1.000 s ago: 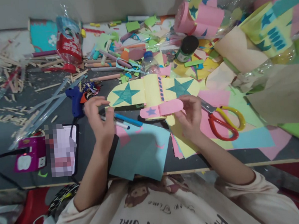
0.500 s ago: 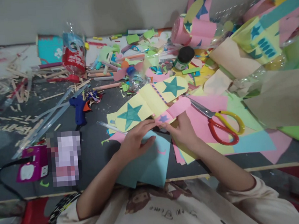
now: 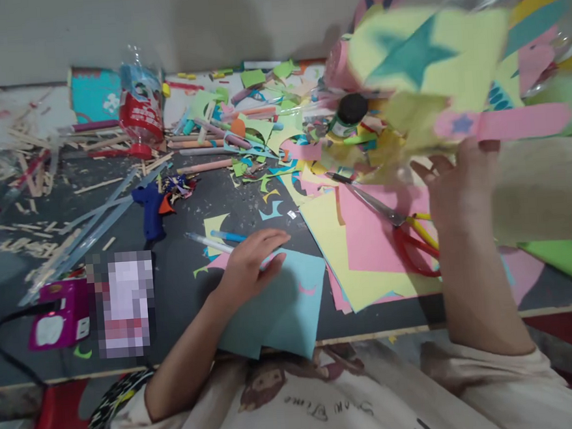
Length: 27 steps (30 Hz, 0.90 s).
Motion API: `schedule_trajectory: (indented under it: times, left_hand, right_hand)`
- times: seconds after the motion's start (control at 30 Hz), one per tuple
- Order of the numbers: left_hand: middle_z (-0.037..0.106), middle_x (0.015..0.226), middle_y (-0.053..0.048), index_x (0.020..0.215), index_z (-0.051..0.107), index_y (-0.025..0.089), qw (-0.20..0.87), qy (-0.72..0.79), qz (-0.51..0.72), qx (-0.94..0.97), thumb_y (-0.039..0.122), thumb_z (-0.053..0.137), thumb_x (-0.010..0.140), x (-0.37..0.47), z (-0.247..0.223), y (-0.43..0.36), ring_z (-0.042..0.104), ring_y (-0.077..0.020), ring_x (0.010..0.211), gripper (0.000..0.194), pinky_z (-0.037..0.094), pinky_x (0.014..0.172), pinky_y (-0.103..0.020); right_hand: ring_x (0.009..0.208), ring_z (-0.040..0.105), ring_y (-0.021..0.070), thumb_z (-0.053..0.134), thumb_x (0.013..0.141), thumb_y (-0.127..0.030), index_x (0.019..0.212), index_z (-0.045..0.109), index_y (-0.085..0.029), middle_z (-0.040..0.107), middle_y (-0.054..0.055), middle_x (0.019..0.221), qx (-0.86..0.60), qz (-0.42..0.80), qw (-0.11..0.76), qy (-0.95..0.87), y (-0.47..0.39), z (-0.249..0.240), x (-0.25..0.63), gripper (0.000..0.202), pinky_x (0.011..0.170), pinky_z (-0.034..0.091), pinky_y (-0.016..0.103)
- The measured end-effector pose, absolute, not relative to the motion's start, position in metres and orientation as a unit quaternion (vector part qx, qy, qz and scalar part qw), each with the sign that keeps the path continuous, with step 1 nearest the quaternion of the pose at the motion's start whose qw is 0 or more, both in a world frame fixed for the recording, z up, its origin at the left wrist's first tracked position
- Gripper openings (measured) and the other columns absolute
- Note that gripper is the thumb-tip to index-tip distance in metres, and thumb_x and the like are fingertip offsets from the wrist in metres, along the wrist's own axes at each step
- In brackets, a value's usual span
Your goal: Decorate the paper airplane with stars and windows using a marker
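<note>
My right hand is raised at the right, its fingers closed on the lower edge of a yellow paper cutout. The cutout has a green star and is blurred by motion; a pink paper strip with a small blue star runs along its bottom. My left hand hovers over or rests on blue paper, empty, fingers stretched out. Close by it are a white pen and a blue pen. Scissors with red and yellow handles lie on pink paper, partly behind my right forearm.
At the left lie a blue glue gun, a purple box with a cable and wooden stick pieces. Behind stand a plastic bottle with a red label and a black-capped jar, among paper scraps and markers.
My right hand has lifted the yellow paper cutout up and to the right, off the middle of the table. My left hand has let go of it and stayed near its place.
</note>
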State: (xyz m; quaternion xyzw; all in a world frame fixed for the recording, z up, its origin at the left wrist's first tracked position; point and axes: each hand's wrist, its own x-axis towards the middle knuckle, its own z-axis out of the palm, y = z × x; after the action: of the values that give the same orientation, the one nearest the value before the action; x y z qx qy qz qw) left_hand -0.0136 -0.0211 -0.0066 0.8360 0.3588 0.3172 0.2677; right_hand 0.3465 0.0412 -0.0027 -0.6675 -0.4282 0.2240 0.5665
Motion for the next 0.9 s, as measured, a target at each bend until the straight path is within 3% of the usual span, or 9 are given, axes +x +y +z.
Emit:
schedule_trajectory:
  times: [0.07,0.17,0.27,0.33,0.43,0.5,0.57,0.63,0.9]
  left_hand:
    - [0.076,0.117,-0.013,0.120,0.068,0.018,0.253,0.364,0.318,0.838,0.027,0.050,0.105,-0.014,-0.006,-0.020,0.073,-0.0238,0.111,0.025,0.060,0.092,-0.037]
    - [0.077,0.112,-0.013,0.115,0.068,0.017,0.221,0.375,0.312,0.845,0.024,0.047,0.106,-0.015,-0.008,-0.018,0.073,-0.0235,0.108,0.024,0.060,0.089,-0.036]
    - [0.078,0.105,-0.012,0.110,0.069,0.015,0.204,0.368,0.284,0.862,0.024,0.044,0.107,-0.014,-0.009,-0.015,0.074,-0.0237,0.102,0.027,0.060,0.087,-0.036]
    - [0.078,0.107,-0.012,0.111,0.069,0.015,0.212,0.350,0.242,0.880,0.024,0.042,0.108,-0.012,-0.009,-0.016,0.074,-0.0241,0.103,0.028,0.060,0.089,-0.038]
    - [0.070,0.134,-0.016,0.127,0.065,0.017,0.217,0.311,0.151,0.913,0.031,0.048,0.107,-0.007,-0.006,-0.025,0.065,-0.0296,0.128,0.030,0.053,0.107,-0.049]
    - [0.054,0.154,-0.020,0.143,0.056,0.016,0.207,0.293,0.099,0.928,0.046,0.055,0.104,-0.005,-0.005,-0.036,0.047,-0.0349,0.148,0.050,0.040,0.120,-0.057]
    - [0.045,0.161,-0.021,0.154,0.044,0.014,0.197,0.283,0.070,0.936,0.061,0.055,0.099,-0.004,-0.006,-0.048,0.038,-0.0357,0.154,0.073,0.034,0.124,-0.055]
    - [0.045,0.162,-0.020,0.158,0.040,0.013,0.172,0.296,0.059,0.938,0.063,0.053,0.100,-0.005,-0.010,-0.056,0.039,-0.0340,0.153,0.077,0.033,0.125,-0.051]
    - [0.042,0.164,-0.019,0.160,0.039,0.016,0.110,0.369,0.030,0.923,0.052,0.052,0.103,-0.019,-0.017,-0.047,0.040,-0.0371,0.153,0.068,0.034,0.124,-0.058]
  right_hand:
    - [0.139,0.059,0.0299,0.018,0.106,-0.048,0.160,0.027,-0.033,0.035,0.022,0.165,-0.703,0.208,0.529,-0.426,0.035,-0.010,0.354,0.056,0.098,0.054,0.052]
    - [0.152,0.044,0.0345,0.054,0.100,-0.048,0.161,0.030,-0.027,0.024,0.024,0.171,-0.681,0.185,0.509,-0.492,0.001,-0.015,0.335,0.069,0.110,0.049,0.053]
    - [0.133,0.063,0.0338,0.060,0.097,-0.051,0.141,0.058,-0.029,0.062,0.016,0.145,-0.655,0.222,0.409,-0.596,-0.040,-0.013,0.299,0.049,0.110,0.051,0.058]
    - [0.130,0.066,0.0327,0.056,0.099,-0.055,0.137,0.062,-0.028,0.068,0.014,0.139,-0.598,0.274,0.292,-0.694,-0.059,-0.013,0.280,0.047,0.108,0.054,0.056]
    - [0.149,0.048,0.0337,0.050,0.099,-0.063,0.159,0.041,-0.025,0.050,0.017,0.161,-0.529,0.245,0.149,-0.799,-0.071,-0.021,0.266,0.071,0.118,0.045,0.057]
    - [0.157,0.036,0.0326,0.043,0.101,-0.063,0.167,0.021,-0.023,0.039,0.017,0.168,-0.523,0.194,0.095,-0.825,-0.071,-0.030,0.265,0.081,0.123,0.038,0.058]
    - [0.160,0.030,0.0303,0.037,0.103,-0.061,0.169,0.006,-0.024,0.034,0.016,0.170,-0.525,0.162,0.069,-0.833,-0.071,-0.036,0.268,0.082,0.125,0.034,0.058]
    - [0.160,0.030,0.0285,0.033,0.105,-0.058,0.169,-0.003,-0.025,0.032,0.014,0.171,-0.523,0.153,0.061,-0.836,-0.071,-0.040,0.271,0.080,0.126,0.034,0.056]
    - [0.157,0.036,0.0283,0.027,0.108,-0.051,0.169,0.001,-0.022,0.037,0.017,0.168,-0.523,0.156,0.080,-0.834,-0.070,-0.041,0.273,0.072,0.124,0.038,0.055]
